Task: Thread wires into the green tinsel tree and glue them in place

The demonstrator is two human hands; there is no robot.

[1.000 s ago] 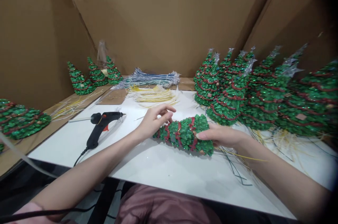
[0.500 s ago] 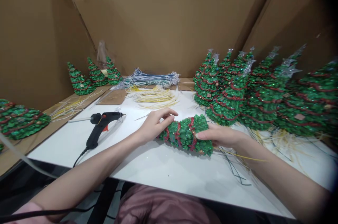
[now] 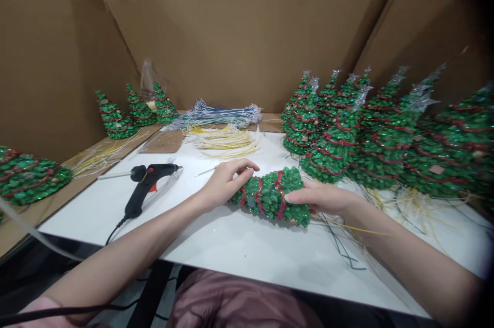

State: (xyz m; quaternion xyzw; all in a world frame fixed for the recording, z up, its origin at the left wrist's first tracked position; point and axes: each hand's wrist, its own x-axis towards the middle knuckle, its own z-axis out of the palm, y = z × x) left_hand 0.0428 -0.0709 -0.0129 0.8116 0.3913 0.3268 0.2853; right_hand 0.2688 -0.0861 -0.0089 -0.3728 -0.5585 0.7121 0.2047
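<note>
A green glittery Christmas tree figurine (image 3: pixel 266 196) with red garlands lies on its side over the white tabletop (image 3: pixel 216 245). My right hand (image 3: pixel 318 196) grips its wide base, thumb on the near side and the other fingers hidden inside or behind. At the narrow end, my left hand (image 3: pixel 227 181) is closed round the tip, which its fingers cover. Yellow and green wires (image 3: pixel 341 245) trail from the base beneath my right forearm. A thin metal-looking rod (image 3: pixel 206 171) lies just left of my left hand.
A black glue gun (image 3: pixel 144 189) lies at left, its cord running off the front edge. Wire bundles (image 3: pixel 224 140) lie at the back. Several star-topped trees (image 3: pixel 332 150) crowd the right; other trees (image 3: pixel 116 117) stand at left. Cardboard walls (image 3: pixel 231 34) enclose the table.
Both hands keep the same hold on the tree figurine. The whole view has shifted very slightly; nothing else visibly differs.
</note>
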